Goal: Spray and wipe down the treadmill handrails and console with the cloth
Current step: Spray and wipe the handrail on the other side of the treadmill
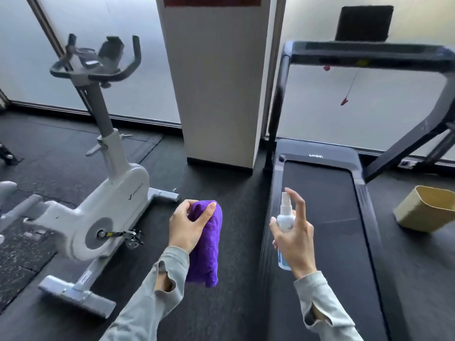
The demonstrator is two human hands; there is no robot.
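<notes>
With the left hand (187,226) gripping the cloth (205,244) and the right hand (294,238) gripping the spray bottle (285,226), the console (369,54) stood well apart, so mist risked falling on the belt (322,205).

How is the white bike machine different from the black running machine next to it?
The exercise bike is white and grey; the treadmill is black. The exercise bike has pedals and curved handlebars on one post; the treadmill has a flat belt and a wide rail frame with a console on top. The exercise bike stands left of the pillar, the treadmill right. Both sit on the dark floor.
</notes>
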